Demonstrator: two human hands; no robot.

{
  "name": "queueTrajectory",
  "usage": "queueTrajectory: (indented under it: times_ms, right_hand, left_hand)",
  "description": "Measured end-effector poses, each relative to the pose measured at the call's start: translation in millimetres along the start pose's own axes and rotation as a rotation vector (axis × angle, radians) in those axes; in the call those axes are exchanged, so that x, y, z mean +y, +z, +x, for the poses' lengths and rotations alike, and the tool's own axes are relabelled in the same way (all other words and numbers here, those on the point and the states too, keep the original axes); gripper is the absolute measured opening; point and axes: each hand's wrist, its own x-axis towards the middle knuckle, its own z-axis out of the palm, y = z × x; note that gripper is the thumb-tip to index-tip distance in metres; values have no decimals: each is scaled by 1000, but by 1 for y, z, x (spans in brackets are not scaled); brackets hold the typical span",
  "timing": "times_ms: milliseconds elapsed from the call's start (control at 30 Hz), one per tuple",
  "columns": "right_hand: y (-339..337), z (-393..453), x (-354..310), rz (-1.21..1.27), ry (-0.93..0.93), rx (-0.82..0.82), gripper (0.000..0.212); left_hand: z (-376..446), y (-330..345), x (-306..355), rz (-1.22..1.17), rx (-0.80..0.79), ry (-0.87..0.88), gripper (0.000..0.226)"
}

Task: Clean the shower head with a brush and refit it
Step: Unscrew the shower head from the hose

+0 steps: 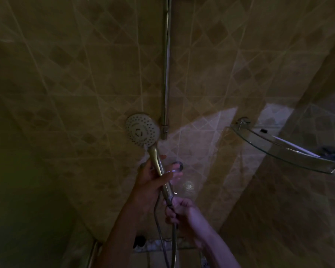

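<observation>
The round shower head faces me, its perforated spray face lit, just left of the vertical chrome riser rail. Its metal handle slants down to the right. My left hand is wrapped around the middle of the handle. My right hand grips the lower end of the handle, where the flexible hose joins it. The hose loops down below both hands. No brush is visible in this dim view.
A glass corner shelf with a metal bracket juts from the tiled wall at right, holding a dark item. A round wall fitting sits behind my left fingers. A ledge with small objects lies at the bottom.
</observation>
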Motion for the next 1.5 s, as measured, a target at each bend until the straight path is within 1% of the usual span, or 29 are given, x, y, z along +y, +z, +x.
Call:
queueTrajectory:
  times_ms: [67, 100, 133, 200, 233, 300, 367, 433, 500, 533, 600, 633, 700, 767, 833, 900, 967, 1000, 1067, 1100, 1200, 1233, 1267, 1333, 1400, 1500]
  right_hand:
    - [3, 2, 1, -38, -27, 37, 14]
    - [3, 3, 3, -44, -38, 51, 18]
    - [4, 2, 4, -27, -38, 57, 20]
    - [2, 3, 6, 49, -25, 60, 13]
    - [-1, 3, 6, 73, -23, 52, 19]
    - [-5, 3, 5, 80, -25, 21, 40]
    - [-9, 3, 4, 82, -21, 0, 51]
    - [-11, 2, 2, 88, -17, -11, 54]
    - [-11, -1, 0, 79, -19, -19, 49]
    - [-11, -1, 0, 60, -21, -20, 41]
    - [-8, -5, -2, 16, -37, -19, 18]
    - [-6, -6, -3, 10, -38, -25, 12]
    - [-6, -9, -3, 36, -12, -39, 17]
    - [-7, -9, -2, 39, 10, -31, 21]
    - [-9, -9, -2, 19, 8, -32, 21]
    - [-10, -9, -2, 12, -17, -56, 22]
    - [-10, -10, -1, 35, -32, -74, 25]
    - [-11, -9, -1, 48, -32, -77, 30]
    - [-12, -9, -1, 63, -29, -70, 43]
    - [-11, -9, -2, 59, -33, -63, 42]
    - [-10, -11, -2, 51, -51, -29, 22]
    - [-9, -12, -2, 47, -62, -16, 15]
    - [-8, -12, -3, 46, -76, -1, 14]
    - [-7, -13, -4, 38, -93, 34, 18]
    - [-5, -12, -3, 1, -84, 45, 19]
    - [0, -10, 3, -64, -64, 53, 19]
  left_hand:
    - [2, 5, -5, 120, 114, 54, 52]
    - [2, 6, -8, 165, 135, 68, 48]
    - [3, 8, -10, 201, 135, 71, 45]
    - [4, 10, -10, 181, 89, 34, 41]
    - [5, 11, -8, 107, 60, -4, 41]
    - [6, 8, -4, -21, -25, -64, 45]
    - [7, 2, -2, 7, -83, -60, 51]
    - [6, 0, -3, 79, -98, -28, 48]
    - [5, 2, -3, 123, -45, -28, 36]
    - [4, 3, -3, 136, -20, -31, 34]
    - [3, 5, -3, 202, 37, -31, 35]
    - [3, 7, -4, 245, 71, -24, 33]
    - [2, 10, -10, 251, 127, -26, 29]
    - [0, 14, -14, 160, 137, -60, 23]
    - [-2, 17, -16, 40, 72, -60, 26]
    - [0, 17, -16, -57, -46, -42, 26]
    - [4, 13, -15, -119, -145, -65, 57]
    - [6, 10, -15, -141, -189, -92, 68]
    - [9, 2, -14, -164, -281, -115, 80]
    - [10, -3, -14, -162, -318, -111, 82]
    - [9, -9, -16, -137, -369, -73, 81]
    - [8, -9, -17, -105, -342, -65, 80]
    - [8, -7, -17, -46, -286, -50, 77]
    - [7, -3, -16, 132, -96, -7, 61]
    - [7, 2, -16, 237, 36, 35, 47]
    - [7, 10, -20, 373, 145, 102, 45]
